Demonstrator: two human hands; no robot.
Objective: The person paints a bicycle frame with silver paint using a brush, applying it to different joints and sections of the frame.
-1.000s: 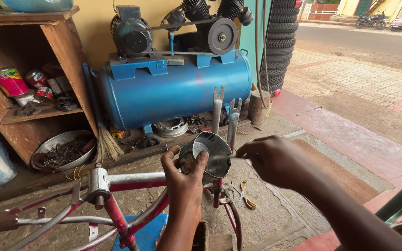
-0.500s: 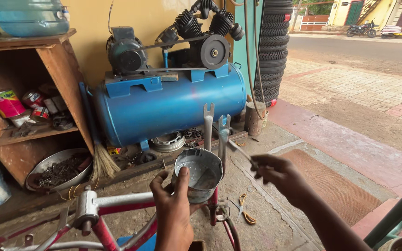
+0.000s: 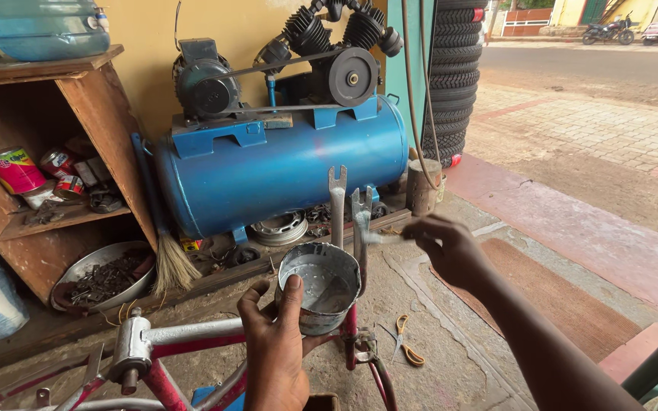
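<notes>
My left hand (image 3: 274,346) holds a round metal tin (image 3: 320,285) with silver paint inside, thumb hooked over its rim. My right hand (image 3: 447,247) pinches a small brush (image 3: 381,237) whose tip touches one of the two silver-painted fork ends (image 3: 362,209) of an upturned bicycle frame (image 3: 184,339). The frame's tubes are partly red, partly silver. The fork ends stand upright just behind the tin.
A blue air compressor (image 3: 283,156) stands behind the frame against the yellow wall. A wooden shelf (image 3: 55,137) with cans is at left, a metal pan of scrap parts (image 3: 108,275) and a broom below it. Stacked tyres (image 3: 455,76) stand at right. Yellow-handled scissors (image 3: 401,339) lie on the floor.
The tin has dropped lower and tilted upright in my left hand. My right hand has shifted right and up, bringing the brush onto the fork end.
</notes>
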